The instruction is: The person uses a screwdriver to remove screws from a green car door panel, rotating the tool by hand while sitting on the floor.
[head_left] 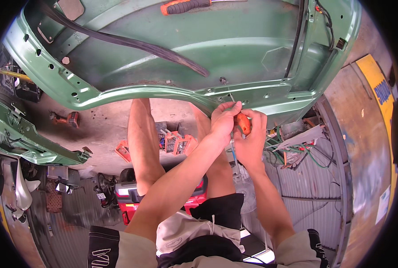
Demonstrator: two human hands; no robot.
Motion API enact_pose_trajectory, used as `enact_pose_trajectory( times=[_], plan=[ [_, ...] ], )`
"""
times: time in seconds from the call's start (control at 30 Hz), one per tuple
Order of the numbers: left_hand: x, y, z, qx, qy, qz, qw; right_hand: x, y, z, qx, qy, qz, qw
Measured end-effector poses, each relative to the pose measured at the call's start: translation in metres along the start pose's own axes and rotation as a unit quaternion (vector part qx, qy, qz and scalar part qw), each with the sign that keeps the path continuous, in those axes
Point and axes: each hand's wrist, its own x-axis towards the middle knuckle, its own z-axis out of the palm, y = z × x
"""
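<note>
A green car door panel (234, 44) with its inner side up spans the top of the view. At its near edge, right of centre, my right hand (251, 140) is closed around the orange handle of a screwdriver (243, 125). My left hand (222, 118) is closed at the front of the same tool, its thumb and fingers pinched together near the shaft. A thin metal shaft reaches from there to the panel's lower flange. The tip's exact contact point is too small to make out. A metal stud (223, 81) stands just above it.
A black rubber strip (132, 43) and an orange-and-black-handled screwdriver (185, 6) lie on the panel. Below are an orange parts organizer (180, 144), a red toolbox (127, 207) and a cordless drill (69, 119). Another green panel (29, 138) is at left; cables (313, 154) at right.
</note>
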Motion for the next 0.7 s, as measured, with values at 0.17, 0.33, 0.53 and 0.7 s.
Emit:
enact_pose_trajectory(
  times=[0.17, 0.33, 0.53, 0.7],
  plan=[
    [0.004, -0.005, 0.0, -0.109, -0.079, -0.016, 0.991, 0.001, -0.003, -0.008, 0.179, 0.004, 0.184, 0.967],
    [0.005, -0.013, 0.005, -0.021, -0.016, 0.016, 1.0, 0.002, 0.015, -0.001, 0.026, 0.051, -0.044, 0.997],
    [-0.001, -0.006, 0.01, -0.017, 0.047, 0.041, 0.998, 0.004, -0.004, -0.01, -0.081, 0.032, -0.135, 0.987],
    [-0.001, -0.002, 0.007, -0.094, -0.008, -0.004, 0.995, 0.008, -0.001, -0.016, 0.153, -0.006, 0.214, 0.965]
  ],
)
